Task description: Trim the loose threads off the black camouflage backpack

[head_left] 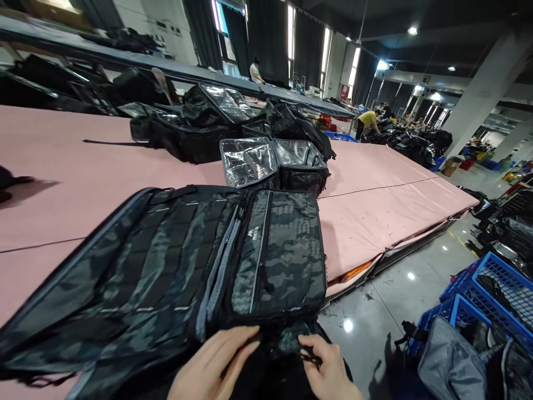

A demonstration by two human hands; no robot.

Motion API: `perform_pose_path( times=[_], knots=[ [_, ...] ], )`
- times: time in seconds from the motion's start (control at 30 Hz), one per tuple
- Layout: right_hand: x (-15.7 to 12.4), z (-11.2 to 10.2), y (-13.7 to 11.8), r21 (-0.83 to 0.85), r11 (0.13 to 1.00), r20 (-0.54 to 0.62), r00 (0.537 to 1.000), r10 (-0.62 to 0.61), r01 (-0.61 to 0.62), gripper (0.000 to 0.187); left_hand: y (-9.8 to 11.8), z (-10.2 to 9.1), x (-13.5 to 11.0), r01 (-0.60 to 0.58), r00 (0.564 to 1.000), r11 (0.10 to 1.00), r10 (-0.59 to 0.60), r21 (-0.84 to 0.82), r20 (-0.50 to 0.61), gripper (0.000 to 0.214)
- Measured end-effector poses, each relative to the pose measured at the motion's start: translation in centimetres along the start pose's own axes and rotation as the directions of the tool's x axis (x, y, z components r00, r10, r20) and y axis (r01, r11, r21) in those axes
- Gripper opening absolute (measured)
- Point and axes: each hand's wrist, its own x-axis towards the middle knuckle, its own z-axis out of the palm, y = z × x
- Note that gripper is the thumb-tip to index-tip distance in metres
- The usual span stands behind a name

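A dark camouflage backpack [287, 244] lies opened out on the pink-covered table [375, 200], a white logo on its front pocket. Its wide camouflage panel [158, 255] with rows of black webbing spreads to the left. At the bag's near edge, my left hand [219, 361] has its thumb and fingers closed on black fabric. My right hand [327, 364], close by on the right, is closed around a small dark object [311, 357] whose kind I cannot make out. A small camouflage piece [289, 339] of the bag shows between the hands.
Behind the backpack stand more dark bags, one a cooler bag with a silver-lined lid [249, 161]. Blue plastic crates [495, 283] holding bags stand on the floor at right. A person in a yellow top [367, 119] bends over piled bags further back.
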Motion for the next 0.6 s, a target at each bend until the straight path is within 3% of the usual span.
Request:
perform_pose_path(
  times=[0.1, 0.2, 0.3, 0.43, 0.53, 0.6],
  knots=[
    [0.2, -0.1, -0.1, -0.030, 1.000, 0.012, 1.000, -0.006, 0.007, 0.042, -0.4, -0.3, 3.5, -0.024, 0.999, 0.995, 0.027, 0.092, -0.034, 0.020],
    [0.2, -0.1, 0.0, -0.040, 0.999, 0.023, 1.000, 0.019, -0.018, 0.048, -1.8, 0.7, 6.7, -0.007, 0.995, 0.973, -0.017, 0.231, 0.102, 0.037],
    [0.2, 0.2, 0.5, -0.062, 0.998, -0.003, 1.000, 0.020, -0.020, 0.052, -3.3, 2.1, 8.2, 0.028, 0.975, 0.969, -0.081, 0.247, 0.207, 0.049],
    [0.5, 0.9, 1.1, -0.033, 0.999, -0.059, 0.998, 0.004, -0.006, 0.049, -3.8, 2.2, 7.0, 0.107, 0.983, 0.983, -0.127, 0.151, 0.133, 0.041],
    [0.8, 1.3, 1.5, -0.025, 1.000, -0.071, 0.997, -0.005, 0.003, 0.049, -3.1, 1.1, 4.0, 0.218, 0.976, 0.975, -0.218, -0.047, 0.011, 0.030],
    [1.0, 1.7, 1.9, -0.052, 0.999, -0.077, 0.997, -0.019, 0.015, 0.045, -2.4, 0.4, 1.5, 0.325, 0.944, 0.936, -0.330, -0.133, -0.014, 0.024]
  ],
)
